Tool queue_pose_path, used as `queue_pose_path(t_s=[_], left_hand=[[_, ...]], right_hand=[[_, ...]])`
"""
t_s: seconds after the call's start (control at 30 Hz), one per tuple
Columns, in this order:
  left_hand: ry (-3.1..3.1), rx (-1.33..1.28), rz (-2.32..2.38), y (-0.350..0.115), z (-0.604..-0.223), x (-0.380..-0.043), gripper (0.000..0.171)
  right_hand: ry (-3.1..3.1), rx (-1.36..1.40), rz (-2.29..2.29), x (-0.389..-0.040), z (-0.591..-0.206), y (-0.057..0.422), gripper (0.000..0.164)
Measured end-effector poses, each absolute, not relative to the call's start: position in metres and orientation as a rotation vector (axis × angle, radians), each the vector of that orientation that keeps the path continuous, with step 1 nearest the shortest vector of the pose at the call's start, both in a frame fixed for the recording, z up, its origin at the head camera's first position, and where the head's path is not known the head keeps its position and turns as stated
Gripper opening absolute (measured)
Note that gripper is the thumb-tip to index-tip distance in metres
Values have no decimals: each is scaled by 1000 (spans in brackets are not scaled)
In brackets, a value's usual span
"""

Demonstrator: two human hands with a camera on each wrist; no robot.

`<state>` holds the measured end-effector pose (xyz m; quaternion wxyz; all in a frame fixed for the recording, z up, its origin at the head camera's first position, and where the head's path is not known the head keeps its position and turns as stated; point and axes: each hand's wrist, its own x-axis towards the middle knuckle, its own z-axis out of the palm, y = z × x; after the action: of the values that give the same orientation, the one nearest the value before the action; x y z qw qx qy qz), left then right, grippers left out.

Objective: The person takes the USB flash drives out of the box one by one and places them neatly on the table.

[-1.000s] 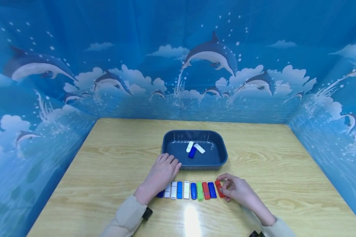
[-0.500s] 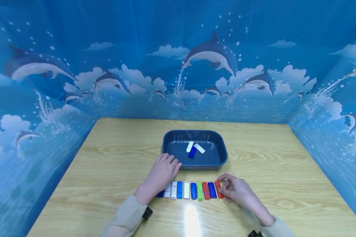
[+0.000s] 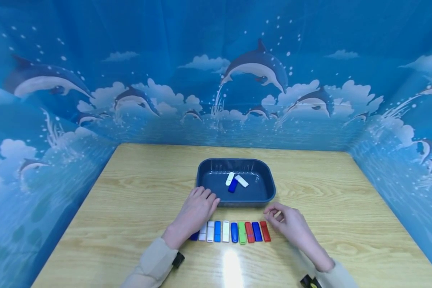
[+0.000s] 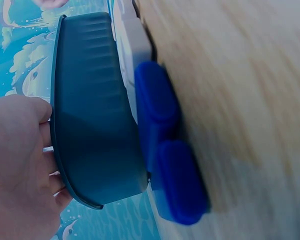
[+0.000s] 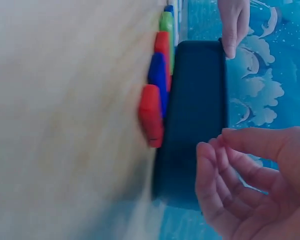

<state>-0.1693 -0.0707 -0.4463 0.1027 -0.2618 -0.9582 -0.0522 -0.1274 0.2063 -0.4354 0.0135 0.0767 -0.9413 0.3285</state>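
Note:
My left hand [image 3: 198,206] grips the near-left corner of the dark blue tray [image 3: 237,203], its fingers over the rim in the left wrist view. Two white USB sticks and a blue USB stick [image 3: 233,185] lie inside the tray. In front of it a row of USB sticks stretches rightward, partly hidden by my left hand. A red USB stick [image 3: 265,231] ends the row, beside a blue USB stick [image 3: 257,232]. My right hand [image 3: 291,225] hovers just up and right of that red stick, fingers loosely curled, holding nothing.
The row also has a red stick [image 3: 250,232], a green stick [image 3: 242,233] and several white and blue ones. A wooden table [image 3: 147,172] lies under everything. Blue dolphin-print curtains [image 3: 187,80] enclose its back and sides.
My right hand has let go of the red USB stick at the row's right end and moved up from it. The left hand stays on the tray.

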Motion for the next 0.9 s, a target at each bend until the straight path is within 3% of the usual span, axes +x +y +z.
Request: queue_pose_path(t_s=[0.47,0.9], left_hand=[[-2805,-775,-170,-73,-447,-169,35],[-2813,-786,-159,-72,-448,-169,37]], right_hand=[[-2764,363,791,-179,-392,181,3],[-3027,354,570,-243,-414,161,17]])
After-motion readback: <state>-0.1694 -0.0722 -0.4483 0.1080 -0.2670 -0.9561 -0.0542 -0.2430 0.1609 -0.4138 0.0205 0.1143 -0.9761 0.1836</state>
